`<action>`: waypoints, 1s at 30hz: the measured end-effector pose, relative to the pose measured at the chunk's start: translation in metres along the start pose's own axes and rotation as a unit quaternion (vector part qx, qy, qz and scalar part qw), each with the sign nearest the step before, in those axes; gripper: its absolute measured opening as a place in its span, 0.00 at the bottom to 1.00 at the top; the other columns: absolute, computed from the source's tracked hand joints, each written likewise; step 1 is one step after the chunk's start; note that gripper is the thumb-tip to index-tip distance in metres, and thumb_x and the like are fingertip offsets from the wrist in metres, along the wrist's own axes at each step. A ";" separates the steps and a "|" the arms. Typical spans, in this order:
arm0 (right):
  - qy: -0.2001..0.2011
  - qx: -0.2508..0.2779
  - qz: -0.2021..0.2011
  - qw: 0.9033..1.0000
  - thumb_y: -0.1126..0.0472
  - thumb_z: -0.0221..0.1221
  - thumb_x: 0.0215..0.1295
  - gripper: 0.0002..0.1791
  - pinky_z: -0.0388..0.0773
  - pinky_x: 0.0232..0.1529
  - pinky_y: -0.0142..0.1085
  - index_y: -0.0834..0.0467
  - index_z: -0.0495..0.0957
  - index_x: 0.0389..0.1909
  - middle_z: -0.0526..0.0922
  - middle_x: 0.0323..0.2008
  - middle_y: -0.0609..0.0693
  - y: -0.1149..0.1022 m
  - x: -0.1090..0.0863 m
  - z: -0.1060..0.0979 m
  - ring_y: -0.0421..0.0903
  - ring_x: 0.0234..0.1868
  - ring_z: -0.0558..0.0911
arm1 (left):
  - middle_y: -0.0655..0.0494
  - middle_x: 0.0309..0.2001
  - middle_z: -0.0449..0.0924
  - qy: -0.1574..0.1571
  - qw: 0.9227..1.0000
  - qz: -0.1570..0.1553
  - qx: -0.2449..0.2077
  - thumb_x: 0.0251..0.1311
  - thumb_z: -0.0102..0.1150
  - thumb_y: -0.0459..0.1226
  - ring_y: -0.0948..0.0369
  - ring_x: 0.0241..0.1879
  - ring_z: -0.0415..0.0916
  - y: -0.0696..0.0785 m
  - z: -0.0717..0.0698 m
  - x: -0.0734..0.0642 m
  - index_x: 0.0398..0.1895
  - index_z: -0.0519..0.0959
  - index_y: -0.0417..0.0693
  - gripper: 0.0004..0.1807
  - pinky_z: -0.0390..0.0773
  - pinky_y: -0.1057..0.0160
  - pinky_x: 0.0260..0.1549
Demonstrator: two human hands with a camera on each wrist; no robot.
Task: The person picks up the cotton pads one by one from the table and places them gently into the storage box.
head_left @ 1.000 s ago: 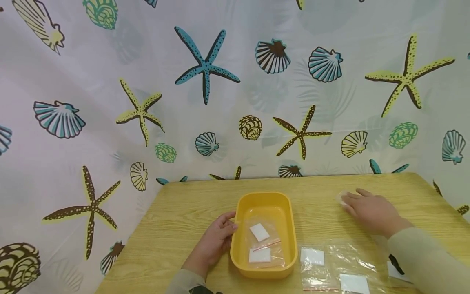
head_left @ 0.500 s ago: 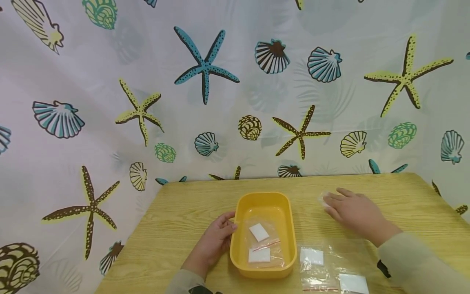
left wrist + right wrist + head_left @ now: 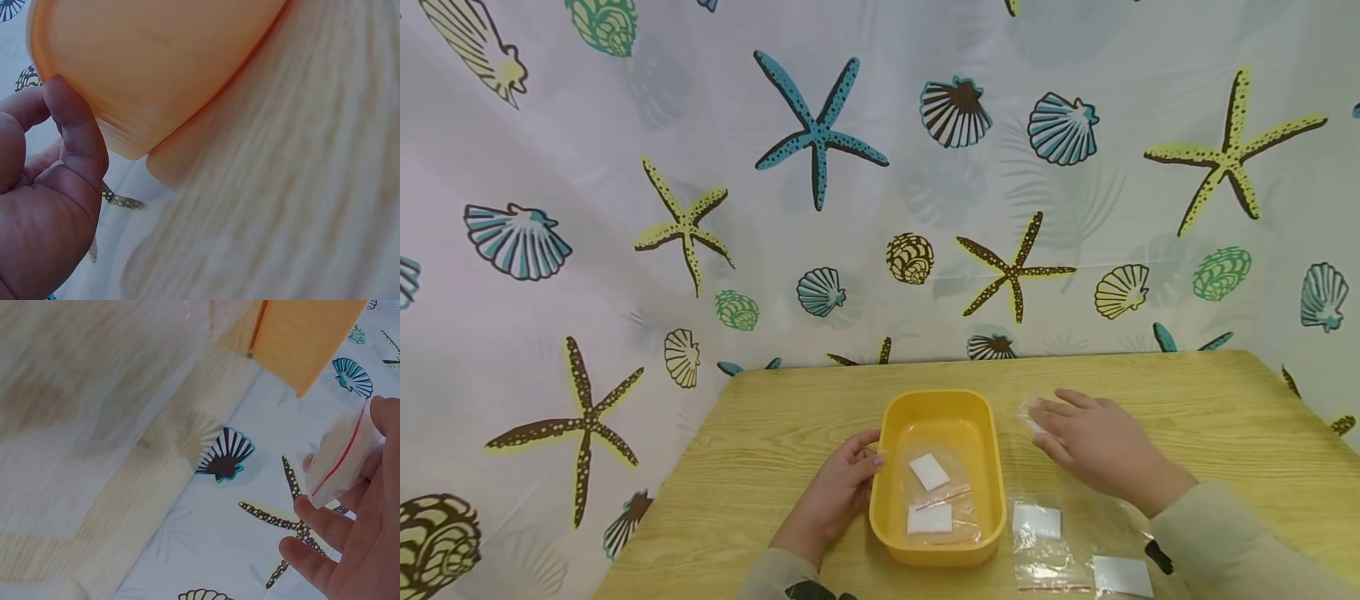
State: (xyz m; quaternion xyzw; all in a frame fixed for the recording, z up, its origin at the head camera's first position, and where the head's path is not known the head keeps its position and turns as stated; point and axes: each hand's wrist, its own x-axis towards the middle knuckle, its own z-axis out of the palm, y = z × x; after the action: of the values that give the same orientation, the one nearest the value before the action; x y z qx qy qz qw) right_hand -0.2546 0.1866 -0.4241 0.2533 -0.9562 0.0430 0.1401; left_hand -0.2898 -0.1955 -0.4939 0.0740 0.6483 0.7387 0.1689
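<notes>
A yellow plastic tray (image 3: 945, 407) with rounded corners stands on the table. My left hand (image 3: 842, 487) holds its left rim, the thumb (image 3: 74, 119) on the outer wall in the left wrist view. Two clear zip bags with white squares, one of them this zip bag (image 3: 929, 472), lie inside, overlapping. Right of the tray, above the table, my right hand (image 3: 1101, 442) pinches another small zip bag (image 3: 337, 456) by its edge. That bag has a red seal line and a pale flat piece in it; my fingers cover part of it in the head view.
More clear zip bags, such as this bag with a white square (image 3: 1037, 522), lie on the wooden table (image 3: 752, 467) right of the tray, partly under my right sleeve (image 3: 1217, 542). A curtain (image 3: 820, 333) with starfish and shells hangs behind the table.
My right hand has moved left toward the tray with the zip bag, its sleeve now over the bags at the lower right. The left hand and tray stay put.
</notes>
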 end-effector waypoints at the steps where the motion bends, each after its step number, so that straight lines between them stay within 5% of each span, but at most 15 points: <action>1: 0.003 -0.001 -0.003 1.000 0.44 0.52 0.76 0.27 0.69 0.62 0.61 0.54 0.77 0.67 0.77 0.65 0.50 -0.002 0.001 0.000 0.60 0.69 0.70 | 0.43 0.46 0.73 0.000 1.000 0.000 0.001 0.74 0.53 0.34 0.57 0.38 0.76 0.000 0.000 0.000 0.76 0.60 0.42 0.30 0.83 0.62 0.38; 30: 0.041 0.001 -0.085 0.996 0.41 0.52 0.76 0.27 0.71 0.62 0.56 0.51 0.78 0.66 0.78 0.64 0.46 -0.059 0.022 -0.001 0.56 0.67 0.72 | 0.43 0.47 0.73 0.000 1.000 -0.002 -0.002 0.74 0.53 0.34 0.58 0.36 0.76 0.001 0.001 0.000 0.76 0.60 0.43 0.29 0.82 0.62 0.36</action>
State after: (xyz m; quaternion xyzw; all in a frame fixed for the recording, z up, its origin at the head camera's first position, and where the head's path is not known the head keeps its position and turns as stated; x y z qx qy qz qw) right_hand -0.2437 0.1249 -0.4164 0.3321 -0.9246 0.0423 0.1819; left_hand -0.2892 -0.1944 -0.4923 0.0727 0.6469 0.7396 0.1706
